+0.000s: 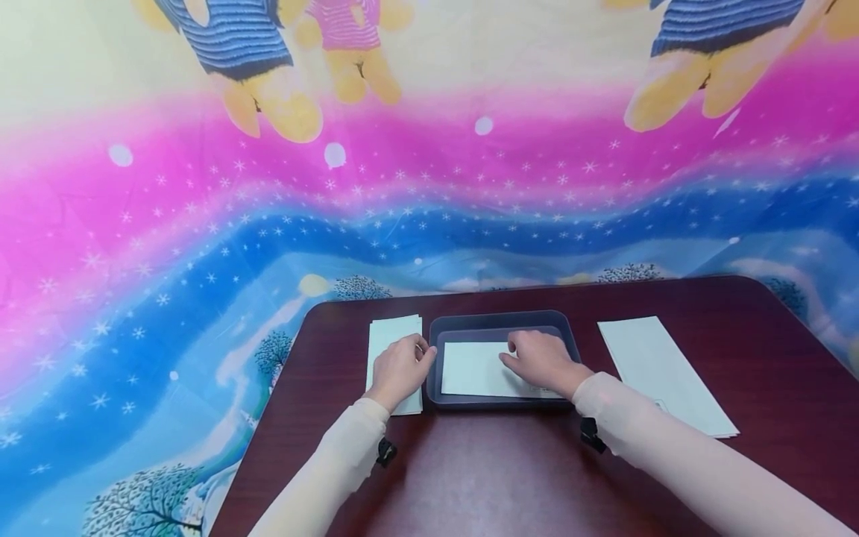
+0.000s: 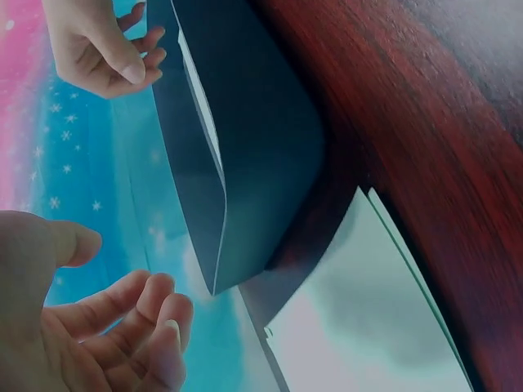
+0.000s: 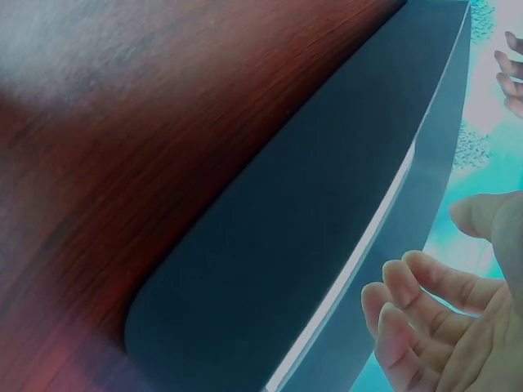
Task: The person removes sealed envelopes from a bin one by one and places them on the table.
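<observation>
A grey tray (image 1: 502, 322) stands at the middle of the dark red surface (image 1: 483, 477), near its far edge. The tray's long axis runs left to right across the head view. Inside it lies a white sheet (image 1: 473, 369), flat on the tray floor, long axis also left to right; its left end is bare, its right end is covered by the right hand (image 1: 540, 362).

The right hand rests inside the tray on the sheet, palm down, fingers pointing left and slightly away from the person. Its grip is relaxed: in the right wrist view the fingers (image 3: 409, 302) are loosely bent and hold nothing; whether the fingertips press the sheet cannot be told.

The left hand (image 1: 400, 369) lies just left of the tray, at its left wall, over a stack of white paper (image 1: 392, 332). Its grip is spread and loose: in the left wrist view the fingers (image 2: 131, 314) are gently curved, apart from the thumb, with nothing between them. The fingertips sit close to the tray's left wall; contact cannot be confirmed.

The left stack has its long axis running away from the person, touching or nearly touching the tray's left wall. A second white stack (image 1: 661, 373) lies right of the tray, well apart from it, long axis running away from the person and angled slightly to the left at the far end. The right forearm (image 1: 671, 447) passes between the tray and this stack, overlapping the stack's near left corner.

A patterned cloth (image 1: 201, 224) in pink and blue hangs behind the surface.
</observation>
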A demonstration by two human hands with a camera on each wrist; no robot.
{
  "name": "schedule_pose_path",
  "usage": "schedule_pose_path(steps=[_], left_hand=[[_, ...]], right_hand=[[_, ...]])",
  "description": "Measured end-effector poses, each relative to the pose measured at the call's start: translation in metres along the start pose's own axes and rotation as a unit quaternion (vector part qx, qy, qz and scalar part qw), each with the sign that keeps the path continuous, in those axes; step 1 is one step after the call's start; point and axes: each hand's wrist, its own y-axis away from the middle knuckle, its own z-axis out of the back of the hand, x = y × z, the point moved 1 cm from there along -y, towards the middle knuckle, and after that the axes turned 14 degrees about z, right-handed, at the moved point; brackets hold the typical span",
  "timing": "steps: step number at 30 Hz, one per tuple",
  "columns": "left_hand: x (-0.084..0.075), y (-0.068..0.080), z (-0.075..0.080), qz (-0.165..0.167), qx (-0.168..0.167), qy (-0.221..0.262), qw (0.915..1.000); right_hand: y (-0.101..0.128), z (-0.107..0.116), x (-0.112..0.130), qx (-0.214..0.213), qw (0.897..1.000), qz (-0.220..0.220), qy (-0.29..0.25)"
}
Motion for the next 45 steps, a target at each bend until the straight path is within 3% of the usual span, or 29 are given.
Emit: schedule_pose_path(steps=[17,31,39,45], left_hand=[[-0.024,0.004,-0.017,-0.046,0.01,-0.021,0.9987],[-0.033,0.006,-0.025,-0.057,0.017,-0.038,0.9975],[-0.035,0.008,-0.025,-0.059,0.023,-0.037,0.9973],[-0.035,0.008,-0.026,-0.061,0.021,-0.043,0.997]], right_hand=[[-0.004,0.002,-0.017,0.035,0.999,-0.036,0.007],[0.001,0.001,-0.025,0.087,0.995,0.0,0.045],[0.003,-0.004,-0.031,0.133,0.99,-0.005,0.055],[0.0,-0.002,-0.03,0.13,0.989,0.0,0.064]])
